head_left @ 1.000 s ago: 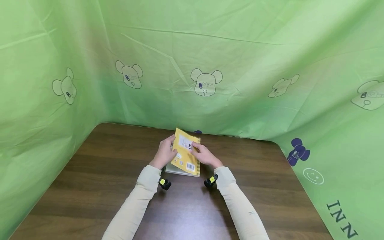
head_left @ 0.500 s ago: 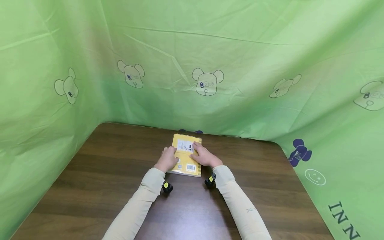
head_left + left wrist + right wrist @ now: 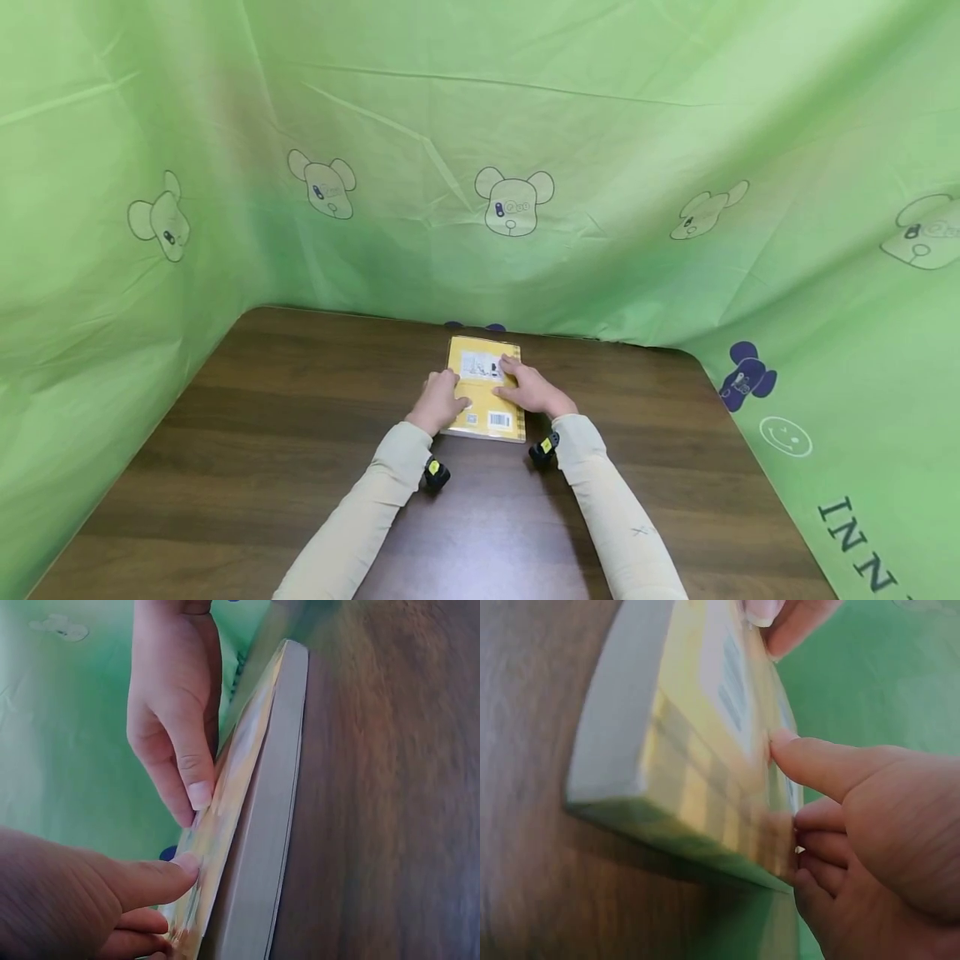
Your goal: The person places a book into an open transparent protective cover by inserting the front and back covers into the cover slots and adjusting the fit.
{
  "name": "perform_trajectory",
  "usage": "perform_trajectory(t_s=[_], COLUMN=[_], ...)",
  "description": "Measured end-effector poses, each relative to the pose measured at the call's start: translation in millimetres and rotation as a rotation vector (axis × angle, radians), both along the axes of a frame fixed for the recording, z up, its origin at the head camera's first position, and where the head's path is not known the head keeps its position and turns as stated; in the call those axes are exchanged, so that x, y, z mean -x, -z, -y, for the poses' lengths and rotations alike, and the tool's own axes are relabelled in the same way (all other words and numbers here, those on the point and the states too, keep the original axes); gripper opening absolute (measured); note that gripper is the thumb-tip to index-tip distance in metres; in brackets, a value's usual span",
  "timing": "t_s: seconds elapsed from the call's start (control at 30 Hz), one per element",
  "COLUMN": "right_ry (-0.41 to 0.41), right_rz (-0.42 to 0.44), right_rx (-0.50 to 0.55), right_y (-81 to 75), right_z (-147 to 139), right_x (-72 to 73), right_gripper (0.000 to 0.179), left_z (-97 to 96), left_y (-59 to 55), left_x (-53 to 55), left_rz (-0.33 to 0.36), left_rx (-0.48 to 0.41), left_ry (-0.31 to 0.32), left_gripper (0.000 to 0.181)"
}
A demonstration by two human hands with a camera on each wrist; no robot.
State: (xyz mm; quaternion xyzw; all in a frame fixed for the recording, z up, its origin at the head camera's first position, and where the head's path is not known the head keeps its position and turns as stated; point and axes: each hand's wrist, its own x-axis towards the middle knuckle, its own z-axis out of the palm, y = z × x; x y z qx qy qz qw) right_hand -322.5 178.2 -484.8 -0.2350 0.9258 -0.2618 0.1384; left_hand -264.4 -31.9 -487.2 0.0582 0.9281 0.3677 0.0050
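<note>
A yellow paperback book (image 3: 483, 402) lies on the table, back cover up, with a barcode near its front edge. At its left edge my left hand (image 3: 438, 403) holds it, thumb on the cover and fingers down the side. My right hand (image 3: 531, 390) grips the spine side, its thumb (image 3: 810, 759) on the cover and the fingers curled at the checkered spine. In the left wrist view the cover stands slightly off the page block (image 3: 259, 825). Parts of the fingers are hidden behind the book.
The dark wooden table (image 3: 262, 467) reaches around the book on all sides. A green cloth (image 3: 420, 100) printed with bear heads hangs behind the table and along both sides. Each wrist wears a small black camera (image 3: 436, 473).
The raised back cover came down onto the pages as my left hand lowered. Since then the book has shifted to the right with both hands on it.
</note>
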Motion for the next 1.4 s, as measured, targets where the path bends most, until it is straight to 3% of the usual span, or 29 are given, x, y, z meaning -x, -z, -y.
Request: perform_trajectory(t_s=[0.33,0.43,0.6,0.7,0.97,1.2,1.4], right_ry=[0.083,0.164,0.376,0.475,0.61,0.656,0.658], right_rz=[0.022,0.001,0.002,0.054,0.298,0.423,0.434], right_rx=[0.084,0.142,0.262,0.351,0.491,0.588,0.671], right_y=[-1.7,0.2,1.5,-0.2,-3.8,-6.8,-1.1], right_z=[-8.9,-7.8,-7.4,-9.8,-10.9,-15.4,-20.1], right_x=[4.0,3.3,7.7,13.4,21.1,27.8,28.5], right_gripper=[0.071,0.068,0.062,0.06,0.056,0.041,0.042], left_z=[-9.6,-8.6,-7.9,-8.5,-10.3,-11.1,-11.3], left_y=[2.7,4.9,7.3,7.0,7.0,5.0,3.3], left_x=[8.3,10.6,12.1,10.2,8.3,8.9,9.7], left_rz=[-0.037,-0.051,-0.059,-0.059,-0.068,-0.079,-0.085], left_rx=[0.001,-0.007,-0.027,-0.027,-0.012,-0.006,-0.006], left_ry=[0.005,0.003,0.011,0.006,0.015,0.002,-0.01], left_gripper=[0.033,0.022,0.028,0.021,0.028,0.031,0.022])
